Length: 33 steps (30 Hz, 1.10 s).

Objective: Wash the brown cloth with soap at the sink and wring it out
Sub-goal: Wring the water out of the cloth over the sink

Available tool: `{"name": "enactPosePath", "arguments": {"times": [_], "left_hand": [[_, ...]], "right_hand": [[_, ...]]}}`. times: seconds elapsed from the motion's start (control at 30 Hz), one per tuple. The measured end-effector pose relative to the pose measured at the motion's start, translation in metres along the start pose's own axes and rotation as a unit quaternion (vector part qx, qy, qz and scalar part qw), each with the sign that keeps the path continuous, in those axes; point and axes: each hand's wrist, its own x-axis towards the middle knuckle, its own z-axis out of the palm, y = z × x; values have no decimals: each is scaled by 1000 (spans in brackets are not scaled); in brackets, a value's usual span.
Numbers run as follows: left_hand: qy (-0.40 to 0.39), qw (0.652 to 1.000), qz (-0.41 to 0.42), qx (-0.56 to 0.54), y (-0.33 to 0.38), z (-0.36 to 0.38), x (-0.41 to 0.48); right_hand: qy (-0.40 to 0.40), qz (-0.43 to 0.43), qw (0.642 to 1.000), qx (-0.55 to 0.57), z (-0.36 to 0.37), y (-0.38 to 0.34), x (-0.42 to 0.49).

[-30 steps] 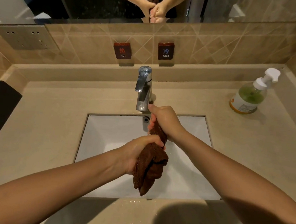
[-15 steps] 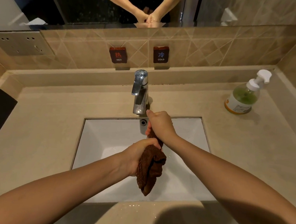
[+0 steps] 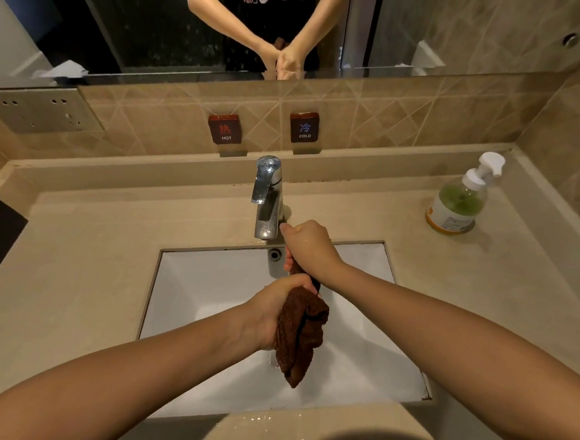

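Brown cloth (image 3: 299,337) hung twisted over the sink (image 3: 208,283), long axis running from the tap (image 3: 268,197) toward me. My right hand (image 3: 309,247) gripped the end nearest the tap; my left hand (image 3: 275,310) clenched the middle, tail dangling below. Next twist likely opposes them.

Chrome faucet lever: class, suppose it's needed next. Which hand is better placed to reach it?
Right hand, probably: it grips the twisted brown cloth beside the chrome faucet; the left hand is lower, nearer the person.
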Motion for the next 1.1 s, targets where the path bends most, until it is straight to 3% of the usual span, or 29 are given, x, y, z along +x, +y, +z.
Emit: {"name": "enactPosePath", "arguments": {"times": [0.27, 0.43, 0.6, 0.77, 0.97, 1.1], "left_hand": [[-19, 1000, 8, 4, 7, 3, -9], [-49, 996, 32, -65, 3, 2, -17], [-17, 970, 159, -184, 5, 1, -18], [-29, 925, 252, -282, 13, 4, -15], [-33, 936, 279, -212, 5, 28, -21], [-39, 935, 313, -161, 4, 23, -19]], "right_hand": [[22, -8, 999, 47, -7, -6, -2], [-80, -13, 991, 108, -22, -8, -3], [2, -50, 998, 37, -34, -8, -29], [65, -169, 983, 36, -3, 24, -97], [228, -182, 955, 46, 5, 21, -87], [206, -168, 964, 32, -11, 15, -73]]}}
